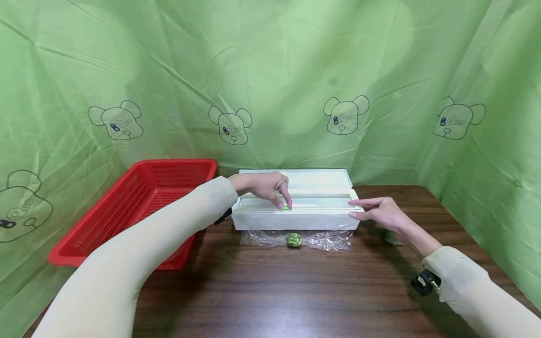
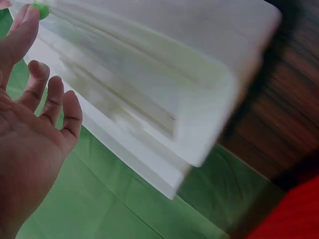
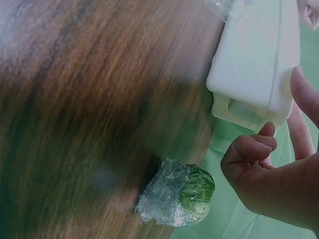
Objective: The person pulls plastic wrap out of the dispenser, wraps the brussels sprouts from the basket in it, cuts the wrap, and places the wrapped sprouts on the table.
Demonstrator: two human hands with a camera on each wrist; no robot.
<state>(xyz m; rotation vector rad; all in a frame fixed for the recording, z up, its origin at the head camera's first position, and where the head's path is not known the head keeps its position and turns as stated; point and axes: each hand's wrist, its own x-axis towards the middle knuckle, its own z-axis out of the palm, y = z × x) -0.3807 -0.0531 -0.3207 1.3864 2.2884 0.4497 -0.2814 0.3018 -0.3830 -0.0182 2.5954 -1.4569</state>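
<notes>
A long white plastic wrap dispenser [image 1: 296,221] lies on the table with its lid [image 1: 296,178] raised at the back. My left hand [image 1: 267,186] reaches over from the left and pinches the small green slide cutter [image 2: 41,11] on the dispenser's edge. The other fingers are loosely bent. At the right end, my right hand [image 1: 382,213] holds the dispenser's corner between thumb and fingers. Clear wrap [image 1: 264,237] spreads out in front, with a small green leafy vegetable [image 1: 294,240] resting on it. A film-wrapped green vegetable [image 3: 195,194] sits right of the dispenser, partly behind my right hand in the head view.
A red perforated plastic basket [image 1: 143,202] stands to the left, partly hidden by my left sleeve. The brown wooden table [image 1: 270,291] stretches toward me. A green cloth [image 1: 279,84] printed with bear heads hangs behind and along the sides.
</notes>
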